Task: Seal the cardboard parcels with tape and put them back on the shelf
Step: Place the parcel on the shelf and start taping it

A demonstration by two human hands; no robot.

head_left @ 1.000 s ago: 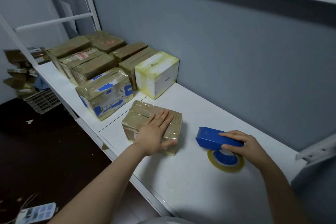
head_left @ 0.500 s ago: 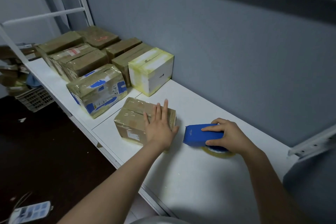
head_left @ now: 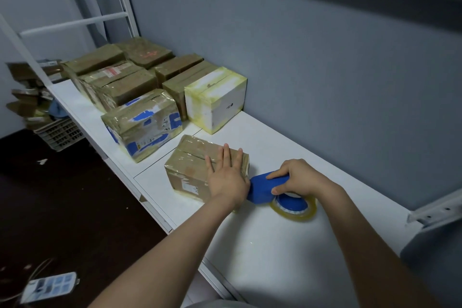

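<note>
A small brown cardboard parcel (head_left: 190,170), wrapped in clear tape, lies on the white shelf (head_left: 275,240). My left hand (head_left: 226,177) rests flat on its top with straight fingers. To its right, my right hand (head_left: 295,179) grips a blue tape dispenser (head_left: 262,189) holding a roll of clear tape (head_left: 295,209). The dispenser's front end touches the parcel's right side, just under my left hand.
Several taped parcels stand further left on the shelf, among them a blue-marked one (head_left: 143,124) and a white one (head_left: 216,99). A grey wall runs behind. A plastic crate (head_left: 58,134) and loose cardboard sit beyond the shelf's left end. A metal bracket (head_left: 435,210) juts out at right.
My right hand has slid the tape dispenser left until it meets the parcel's right side. My left hand has stayed flat on the parcel's top.
</note>
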